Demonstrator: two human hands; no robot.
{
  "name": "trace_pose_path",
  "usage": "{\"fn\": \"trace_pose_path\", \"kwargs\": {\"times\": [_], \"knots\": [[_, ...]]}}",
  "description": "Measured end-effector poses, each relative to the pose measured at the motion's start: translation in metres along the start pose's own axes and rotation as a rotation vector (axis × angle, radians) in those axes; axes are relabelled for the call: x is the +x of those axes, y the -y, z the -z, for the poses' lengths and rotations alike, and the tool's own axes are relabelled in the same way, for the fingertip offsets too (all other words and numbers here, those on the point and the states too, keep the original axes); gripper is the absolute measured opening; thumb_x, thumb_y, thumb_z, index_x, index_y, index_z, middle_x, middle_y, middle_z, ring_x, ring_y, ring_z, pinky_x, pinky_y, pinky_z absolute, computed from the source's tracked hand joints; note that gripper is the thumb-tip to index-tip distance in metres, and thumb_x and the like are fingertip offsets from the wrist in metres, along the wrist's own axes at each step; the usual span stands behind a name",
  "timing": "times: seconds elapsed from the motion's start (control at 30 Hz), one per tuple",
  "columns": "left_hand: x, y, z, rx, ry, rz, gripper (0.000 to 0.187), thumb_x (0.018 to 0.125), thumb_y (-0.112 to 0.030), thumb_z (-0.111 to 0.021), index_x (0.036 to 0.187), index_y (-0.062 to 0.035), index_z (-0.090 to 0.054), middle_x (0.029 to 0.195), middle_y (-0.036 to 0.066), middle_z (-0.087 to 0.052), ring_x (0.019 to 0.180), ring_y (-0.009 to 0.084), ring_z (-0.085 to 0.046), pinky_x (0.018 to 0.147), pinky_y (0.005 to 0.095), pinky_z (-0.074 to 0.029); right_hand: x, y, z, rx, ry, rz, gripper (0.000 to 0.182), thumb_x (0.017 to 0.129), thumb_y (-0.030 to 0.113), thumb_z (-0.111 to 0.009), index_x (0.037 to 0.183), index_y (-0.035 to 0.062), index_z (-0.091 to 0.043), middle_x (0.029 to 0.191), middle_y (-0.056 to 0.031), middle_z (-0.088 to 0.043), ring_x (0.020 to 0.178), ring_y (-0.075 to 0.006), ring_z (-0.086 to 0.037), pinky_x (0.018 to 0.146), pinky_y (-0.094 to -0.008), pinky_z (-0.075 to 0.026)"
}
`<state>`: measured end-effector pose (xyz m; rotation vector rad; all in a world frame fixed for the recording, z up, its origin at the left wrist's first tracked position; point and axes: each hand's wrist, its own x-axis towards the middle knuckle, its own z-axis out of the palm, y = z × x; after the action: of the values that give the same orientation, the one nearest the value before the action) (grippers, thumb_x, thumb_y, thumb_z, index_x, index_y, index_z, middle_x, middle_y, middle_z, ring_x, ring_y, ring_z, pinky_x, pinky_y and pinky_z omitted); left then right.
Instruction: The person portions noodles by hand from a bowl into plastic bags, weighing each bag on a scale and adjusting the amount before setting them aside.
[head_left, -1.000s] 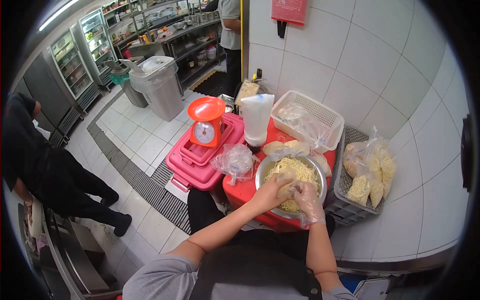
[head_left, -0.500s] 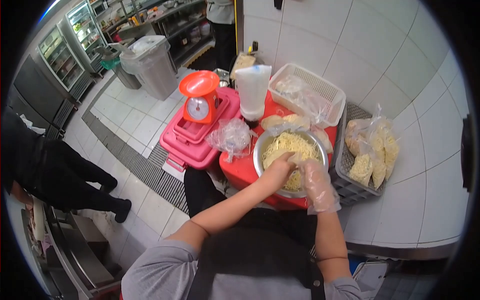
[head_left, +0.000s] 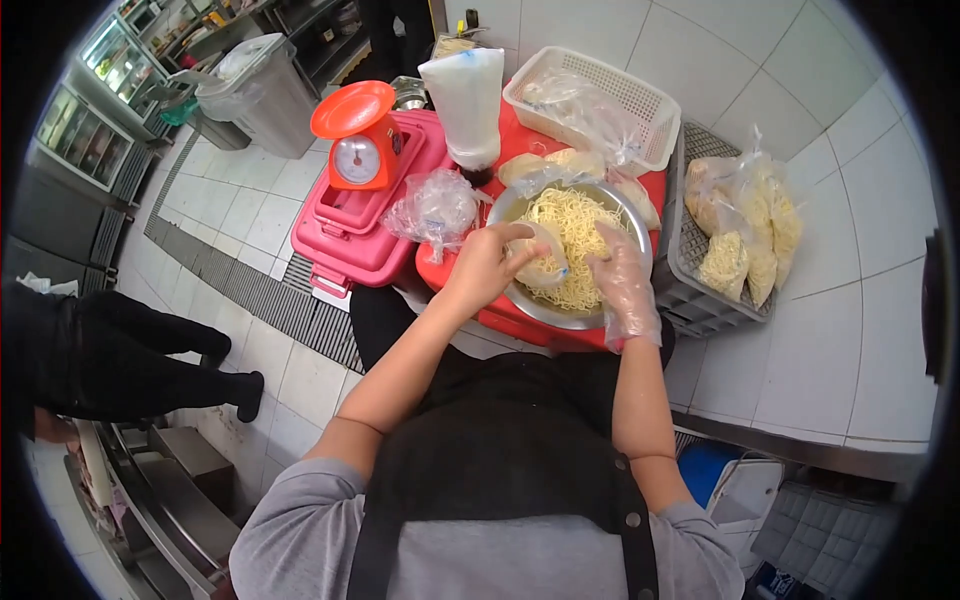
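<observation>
Head view. Centre of frame, slightly up: steel bowl (head_left: pixel 528 300) full of yellow noodles (head_left: pixel 578 222), sitting on a red box (head_left: pixel 470 292). Left hand (head_left: pixel 485 265), bare, fingers curled round the mouth of a small clear bag (head_left: pixel 541 262) with noodles in it, held over the bowl. Right hand (head_left: pixel 622 285) in a thin plastic glove, fingers loosely bent, tips down in the noodles just right of the bag; cannot tell whether it pinches any.

Upper left of the bowl: crumpled plastic bags (head_left: pixel 436 207), orange scale (head_left: pixel 357 138) on a pink case (head_left: pixel 345 235). Right: grey crate (head_left: pixel 690 290) holding filled noodle bags (head_left: pixel 745 225). Top: white basket (head_left: pixel 640 110).
</observation>
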<state>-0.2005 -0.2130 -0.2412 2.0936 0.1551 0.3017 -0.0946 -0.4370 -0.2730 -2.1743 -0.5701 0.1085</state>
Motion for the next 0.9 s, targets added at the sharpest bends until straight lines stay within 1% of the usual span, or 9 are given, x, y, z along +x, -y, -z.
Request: {"fn": "trace_pose_path", "kwargs": {"times": [0.07, 0.2, 0.27, 0.3, 0.4, 0.5, 0.63, 0.77, 0.9], "knots": [[0.004, 0.011, -0.004, 0.048, -0.069, -0.122, 0.052, 0.073, -0.015, -0.089, 0.114, 0.0091, -0.067, 0.090, 0.017, -0.069, 0.072, 0.0200, -0.063, 0.067, 0.0342, -0.052, -0.004, -0.004, -0.011, -0.366, -0.022, 0.060, 0.058, 0.082, 0.016, -0.078, 0.137, 0.0082, -0.062, 0.149, -0.0219, -0.050, 0.133, -0.0403, -0.051, 0.113, -0.0440, -0.041], [0.004, -0.003, -0.007, -0.029, -0.073, -0.132, 0.052, 0.074, 0.003, -0.074, 0.124, 0.0074, -0.059, 0.085, 0.014, -0.062, 0.069, 0.0249, -0.065, 0.062, 0.0343, -0.052, -0.011, -0.022, -0.033, -0.501, 0.050, 0.024, 0.069, 0.082, 0.024, -0.079, 0.146, 0.0198, -0.055, 0.158, -0.0196, -0.039, 0.141, -0.0419, -0.041, 0.117, -0.0479, -0.036], [0.010, -0.009, 0.005, -0.340, 0.188, 0.116, 0.061, 0.070, 0.012, -0.060, 0.130, 0.0051, -0.052, 0.081, 0.006, -0.054, 0.067, 0.0154, -0.058, 0.058, 0.0287, -0.048, -0.010, -0.030, -0.037, -0.520, 0.043, 0.038, 0.071, 0.083, 0.026, -0.079, 0.149, 0.0212, -0.052, 0.159, -0.0200, -0.037, 0.141, -0.0420, -0.039, 0.118, -0.0490, -0.035], [0.016, -0.003, 0.016, -0.445, 0.190, 0.085, 0.060, 0.069, 0.012, -0.061, 0.128, 0.0046, -0.054, 0.082, 0.002, -0.053, 0.067, 0.0098, -0.051, 0.055, 0.0271, -0.047, -0.009, -0.033, -0.039, -0.542, 0.036, 0.048, 0.073, 0.083, 0.027, -0.078, 0.151, 0.0226, -0.050, 0.160, -0.0204, -0.036, 0.142, -0.0421, -0.038, 0.119, -0.0501, -0.033], [0.035, -0.044, 0.097, -0.509, 0.209, 0.133, 0.063, 0.074, 0.010, -0.057, 0.137, 0.0044, -0.055, 0.103, 0.007, -0.071, 0.077, 0.0079, -0.064, 0.057, 0.0222, -0.047, -0.014, -0.031, -0.036, -0.517, 0.030, 0.074, 0.073, 0.086, 0.030, -0.076, 0.152, 0.0230, -0.047, 0.160, -0.0219, -0.035, 0.142, -0.0424, -0.037, 0.119, -0.0514, -0.032], [0.062, -0.065, 0.184, -0.471, 0.123, 0.088, 0.058, 0.078, 0.008, -0.062, 0.136, 0.0043, -0.057, 0.107, 0.008, -0.074, 0.082, 0.0105, -0.072, 0.054, 0.0182, -0.046, -0.015, -0.034, -0.039, -0.541, 0.037, 0.082, 0.075, 0.086, 0.029, -0.075, 0.154, 0.0238, -0.044, 0.161, -0.0211, -0.034, 0.143, -0.0434, -0.035, 0.119, -0.0516, -0.031], [0.104, -0.082, 0.270, -0.347, 0.046, 0.121, 0.052, 0.082, 0.012, -0.058, 0.133, 0.0068, -0.059, 0.112, 0.006, -0.071, 0.066, -0.0015, -0.054, 0.050, 0.0119, -0.036, -0.012, -0.029, -0.041, -0.520, 0.082, 0.009, 0.077, 0.087, 0.026, -0.074, 0.156, 0.0248, -0.041, 0.163, -0.0195, -0.028, 0.144, -0.0449, -0.033, 0.121, -0.0539, -0.028], [0.147, -0.049, 0.314, -0.179, -0.097, 0.151, 0.056, 0.079, 0.014, -0.051, 0.132, 0.0033, -0.062, 0.115, 0.006, -0.070, 0.063, 0.0006, -0.048, 0.052, 0.0168, -0.037, -0.009, -0.028, -0.042, -0.507, 0.095, 0.003, 0.078, 0.088, 0.025, -0.073, 0.157, 0.0268, -0.038, 0.165, -0.0184, -0.024, 0.146, -0.0444, -0.030, 0.120, -0.0565, -0.029], [0.175, 0.025, 0.330, 0.101, -0.288, 0.024, 0.048, 0.076, 0.011, -0.050, 0.117, 0.0019, -0.073, 0.095, 0.004, -0.073, 0.067, 0.0049, -0.056, 0.060, 0.0205, -0.044, -0.012, -0.026, -0.040, -0.507, 0.103, -0.009, 0.078, 0.088, 0.024, -0.073, 0.158, 0.0274, -0.037, 0.165, -0.0188, -0.025, 0.146, -0.0450, -0.030, 0.120, -0.0564, -0.028]]}}
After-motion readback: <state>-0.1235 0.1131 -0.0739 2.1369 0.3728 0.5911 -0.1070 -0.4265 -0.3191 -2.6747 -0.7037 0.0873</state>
